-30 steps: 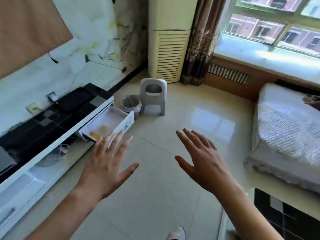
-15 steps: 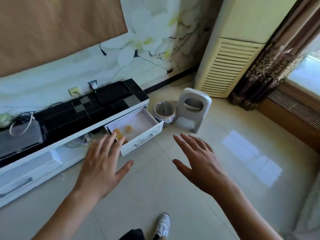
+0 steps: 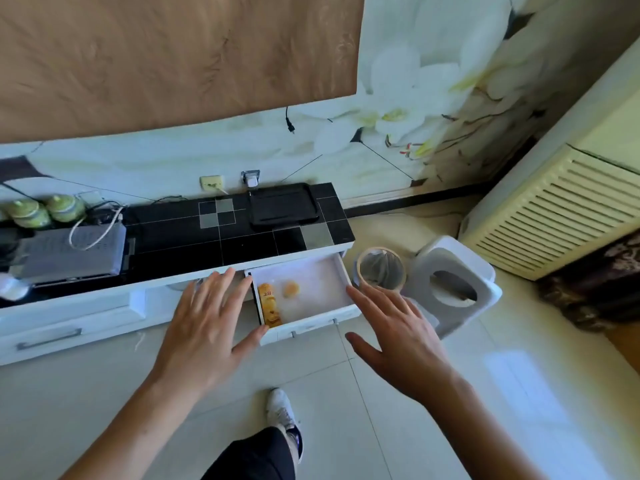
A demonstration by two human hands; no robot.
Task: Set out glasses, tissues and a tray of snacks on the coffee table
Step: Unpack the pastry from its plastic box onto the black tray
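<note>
A white drawer (image 3: 313, 322) stands pulled out of the low TV cabinet (image 3: 104, 306). Inside lie an orange snack packet (image 3: 269, 304) along its left side and a small round orange snack (image 3: 291, 289) beside it. A black tray (image 3: 283, 208) rests on the cabinet's black tiled top. My left hand (image 3: 207, 327) hovers with fingers spread just left of the drawer, the thumb over its front left corner. My right hand (image 3: 394, 336) hovers open at the drawer's right front corner. Both hands hold nothing.
A small bin (image 3: 381, 268) with a clear liner and a white plastic stool (image 3: 450, 285) stand right of the drawer. A cream floor air conditioner (image 3: 561, 209) fills the corner. A grey set-top box (image 3: 72, 251) and green lidded jars (image 3: 45, 209) sit on the cabinet's left. My shoe (image 3: 282, 410) is on the tiled floor.
The view has swung left and closed in on the cabinet. Both open hands have come forward from mid-floor to either side of the open drawer.
</note>
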